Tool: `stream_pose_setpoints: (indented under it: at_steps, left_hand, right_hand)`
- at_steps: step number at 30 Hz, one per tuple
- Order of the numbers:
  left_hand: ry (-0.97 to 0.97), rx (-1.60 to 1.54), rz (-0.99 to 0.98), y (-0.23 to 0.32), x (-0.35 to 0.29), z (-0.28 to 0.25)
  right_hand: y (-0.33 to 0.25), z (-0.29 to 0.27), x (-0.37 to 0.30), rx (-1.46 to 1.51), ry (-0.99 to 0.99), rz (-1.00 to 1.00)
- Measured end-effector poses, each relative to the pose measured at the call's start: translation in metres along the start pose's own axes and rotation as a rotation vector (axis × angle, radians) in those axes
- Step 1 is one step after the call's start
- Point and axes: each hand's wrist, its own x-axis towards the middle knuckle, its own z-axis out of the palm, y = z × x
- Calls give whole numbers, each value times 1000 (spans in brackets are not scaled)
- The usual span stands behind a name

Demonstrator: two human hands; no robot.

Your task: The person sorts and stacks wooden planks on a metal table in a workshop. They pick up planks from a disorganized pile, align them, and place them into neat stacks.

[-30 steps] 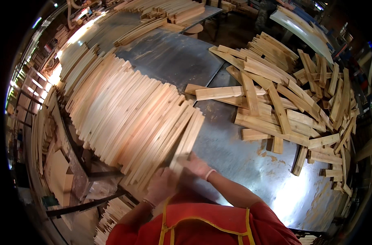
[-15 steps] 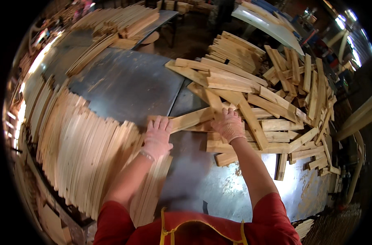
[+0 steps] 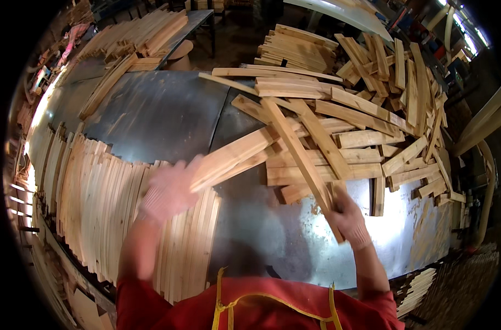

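My left hand (image 3: 170,190), in a pale glove and blurred by motion, is at the near end of a wooden board (image 3: 236,148). The hand seems closed on that end, though its fingers are smeared. A second board (image 3: 245,165) lies along its lower side. My right hand (image 3: 350,219), also gloved, grips the lower part of a long narrow board (image 3: 297,157), which slants across the loose pile. Another slanting board (image 3: 320,137) lies just right of it. Left of my left hand, several slim boards (image 3: 104,198) stand side by side in a tight row.
A jumbled heap of boards (image 3: 366,115) covers the right of the metal table (image 3: 151,110). Behind it is a neat stack (image 3: 297,49). More boards (image 3: 132,36) lie at the far left. A curved pale pipe (image 3: 488,181) runs along the right.
My right hand has moved down and right, from the pile to the slanting board's lower end. My left hand has shifted left and down, and the board beside it appears raised at its near end.
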Motion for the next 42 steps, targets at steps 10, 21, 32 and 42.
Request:
stream_pose_setpoints:
  at_steps: [10,21,32,42]
  left_hand:
    - [-120,-1787,-386,144,-216,232]
    - [409,-436,-283,165,-259,210]
    - [640,-227,86,75,22,75]
    - [231,17,193,101,427,-37]
  right_hand:
    - [152,126,-145,806,-513,84]
    - [102,295,-137,-299,-1176,-163]
    - [44,41,177,126,-334,-390]
    - [23,-22,266,-1157,82,-142]
